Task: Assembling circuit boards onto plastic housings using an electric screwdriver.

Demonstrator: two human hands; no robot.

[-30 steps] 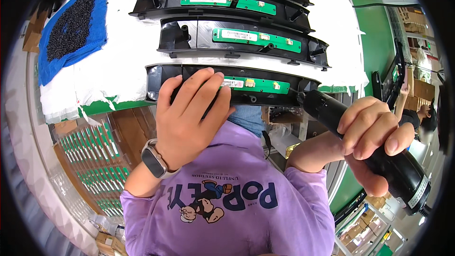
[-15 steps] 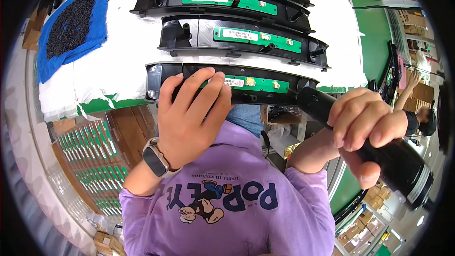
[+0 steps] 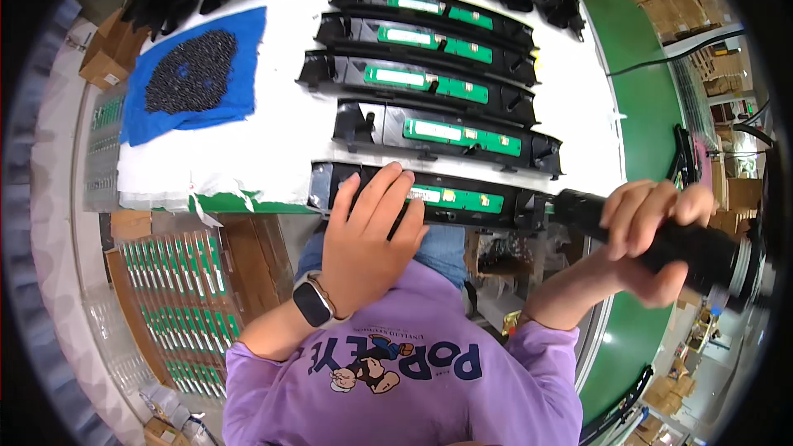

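My left hand lies flat, fingers spread, on the left part of the nearest black plastic housing, which carries a green circuit board and sits at the white table's near edge. My right hand grips a black electric screwdriver, held level off the table's right side; its front end is next to the housing's right end. A smartwatch is on my left wrist.
Several more black housings with green boards lie in a row farther back on the white table. A blue cloth heaped with small black screws is at the far left. Racks of green boards stand below left. Cables hang at right.
The right hand with the screwdriver has risen and tilted toward level, its front end staying by the housing's right end. My left hand has stayed pressed on the housing.
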